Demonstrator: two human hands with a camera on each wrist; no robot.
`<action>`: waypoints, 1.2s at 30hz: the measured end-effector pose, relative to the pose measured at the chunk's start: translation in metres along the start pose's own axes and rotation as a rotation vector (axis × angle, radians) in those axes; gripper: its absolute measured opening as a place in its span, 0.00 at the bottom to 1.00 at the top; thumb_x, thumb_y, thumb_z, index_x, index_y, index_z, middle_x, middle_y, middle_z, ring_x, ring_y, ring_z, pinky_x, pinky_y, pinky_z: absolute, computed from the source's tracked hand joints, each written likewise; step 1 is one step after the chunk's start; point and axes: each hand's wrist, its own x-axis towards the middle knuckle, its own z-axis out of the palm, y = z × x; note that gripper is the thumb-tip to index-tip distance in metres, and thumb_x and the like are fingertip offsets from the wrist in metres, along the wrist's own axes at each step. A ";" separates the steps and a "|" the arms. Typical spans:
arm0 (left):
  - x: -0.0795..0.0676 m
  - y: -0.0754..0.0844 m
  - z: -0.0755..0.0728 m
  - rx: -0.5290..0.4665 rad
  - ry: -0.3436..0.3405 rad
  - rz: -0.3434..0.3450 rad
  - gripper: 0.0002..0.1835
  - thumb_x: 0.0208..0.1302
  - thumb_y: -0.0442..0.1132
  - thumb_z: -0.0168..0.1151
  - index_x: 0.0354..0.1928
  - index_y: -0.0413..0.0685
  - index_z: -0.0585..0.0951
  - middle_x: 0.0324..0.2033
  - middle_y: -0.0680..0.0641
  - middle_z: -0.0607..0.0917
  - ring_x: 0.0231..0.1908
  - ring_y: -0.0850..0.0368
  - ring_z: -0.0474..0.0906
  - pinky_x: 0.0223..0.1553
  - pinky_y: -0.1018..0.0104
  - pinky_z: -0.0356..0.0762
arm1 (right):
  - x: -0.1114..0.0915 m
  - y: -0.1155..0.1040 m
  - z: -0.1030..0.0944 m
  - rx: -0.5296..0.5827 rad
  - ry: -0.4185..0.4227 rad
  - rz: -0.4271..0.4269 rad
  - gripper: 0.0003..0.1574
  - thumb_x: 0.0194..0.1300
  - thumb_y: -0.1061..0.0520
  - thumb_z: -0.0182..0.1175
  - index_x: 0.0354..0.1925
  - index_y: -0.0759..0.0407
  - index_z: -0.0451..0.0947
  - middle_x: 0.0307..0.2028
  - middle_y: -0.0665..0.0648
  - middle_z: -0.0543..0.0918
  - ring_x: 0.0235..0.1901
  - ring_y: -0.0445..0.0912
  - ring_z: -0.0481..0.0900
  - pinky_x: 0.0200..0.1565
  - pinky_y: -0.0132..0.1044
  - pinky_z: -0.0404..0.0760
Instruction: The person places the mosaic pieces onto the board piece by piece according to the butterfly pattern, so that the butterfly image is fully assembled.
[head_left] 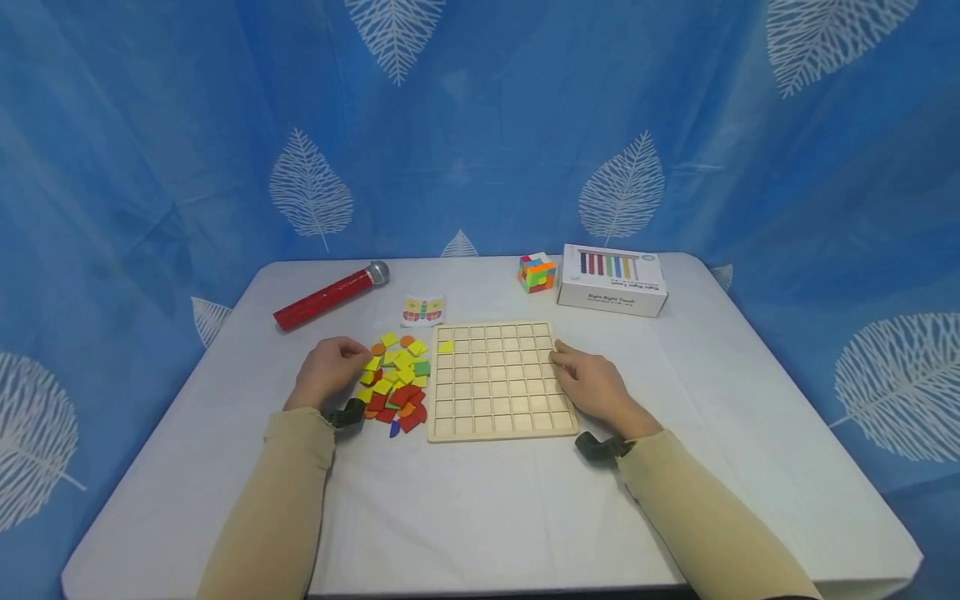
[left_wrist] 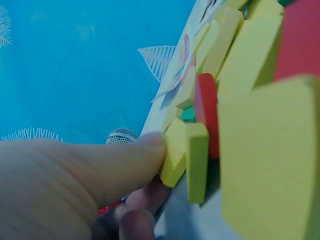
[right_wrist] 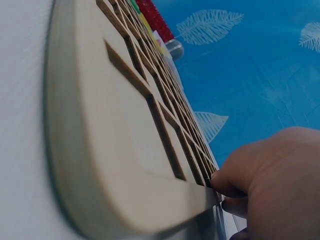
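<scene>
At the left of the pile, my left hand (head_left: 330, 369) pinches a yellow tile (left_wrist: 173, 154), thumb on one side and fingertips behind it. Flat foam-like shapes, mostly yellow and red with some orange, green and blue, make up the loose pile (head_left: 402, 375). A pale wooden grid board (head_left: 480, 437) lies flat to the right of the pile. One yellow tile (head_left: 446, 347) sits in the board's far left cell. My right hand (head_left: 596, 385) grips the board's right edge, its thumb over the rim (right_wrist: 200, 197) and the other fingers partly hidden.
Behind the pile lies a small printed picture card (head_left: 423, 311). A red microphone (head_left: 330, 297) rests at the back left. At the back right stand a puzzle cube (head_left: 536, 273) and a white box (head_left: 612, 282). A white cloth (head_left: 465, 517) covers the table; a blue leaf-patterned curtain (head_left: 480, 125) surrounds it.
</scene>
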 end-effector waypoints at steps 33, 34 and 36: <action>-0.008 0.094 0.069 -0.159 0.093 0.347 0.13 0.69 0.49 0.65 0.46 0.50 0.89 0.43 0.47 0.87 0.43 0.49 0.79 0.49 0.54 0.76 | 0.001 0.006 0.003 0.026 0.021 -0.012 0.25 0.75 0.52 0.57 0.65 0.59 0.78 0.71 0.59 0.73 0.69 0.61 0.72 0.68 0.59 0.70; -0.007 0.095 0.072 -0.140 0.101 0.358 0.12 0.69 0.48 0.65 0.45 0.51 0.89 0.43 0.47 0.87 0.42 0.49 0.79 0.48 0.54 0.77 | 0.001 0.006 0.003 0.028 0.023 -0.014 0.25 0.75 0.52 0.57 0.65 0.59 0.78 0.71 0.59 0.73 0.69 0.61 0.73 0.68 0.59 0.70; -0.004 0.097 0.077 -0.087 0.118 0.360 0.11 0.70 0.48 0.65 0.45 0.52 0.88 0.42 0.48 0.88 0.41 0.49 0.79 0.47 0.53 0.77 | 0.001 0.005 0.002 0.029 0.026 -0.012 0.25 0.75 0.52 0.57 0.65 0.58 0.78 0.71 0.58 0.73 0.69 0.60 0.73 0.68 0.59 0.70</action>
